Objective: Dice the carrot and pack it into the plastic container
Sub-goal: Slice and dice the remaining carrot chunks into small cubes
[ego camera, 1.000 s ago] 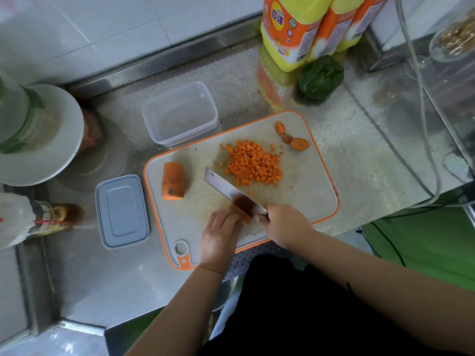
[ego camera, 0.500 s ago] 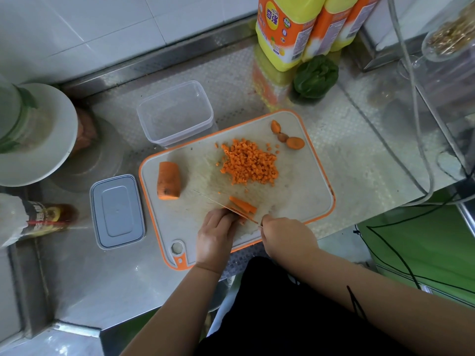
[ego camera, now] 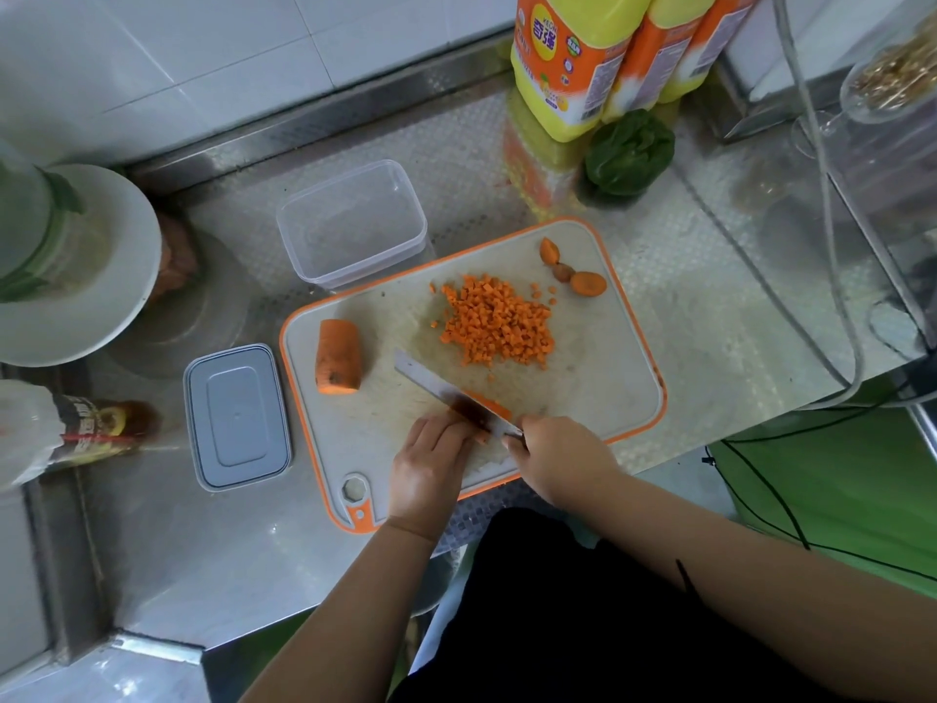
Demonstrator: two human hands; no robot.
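Note:
An orange-rimmed cutting board [ego camera: 598, 378] lies on the steel counter. A pile of diced carrot [ego camera: 499, 322] sits on its far half, a thick carrot chunk [ego camera: 337, 356] on its left. My right hand [ego camera: 560, 459] grips the knife [ego camera: 446, 390] by its handle, blade tilted flat-side up over carrot strips [ego camera: 489, 404]. My left hand [ego camera: 431, 459] holds those strips down with curled fingers at the board's near edge. The clear plastic container [ego camera: 352, 223] stands open behind the board, with nothing in it.
A grey lid [ego camera: 237, 416] lies left of the board. Carrot end scraps [ego camera: 573, 274] sit at the board's far right corner. Yellow-orange bottles [ego camera: 573, 63] and a green vegetable [ego camera: 628, 152] stand behind. A white plate [ego camera: 109, 276] and a sauce bottle [ego camera: 96, 428] are at the left.
The knife went down through the strips half a second ago and is now raised and tilted again. My left hand stays on the strips.

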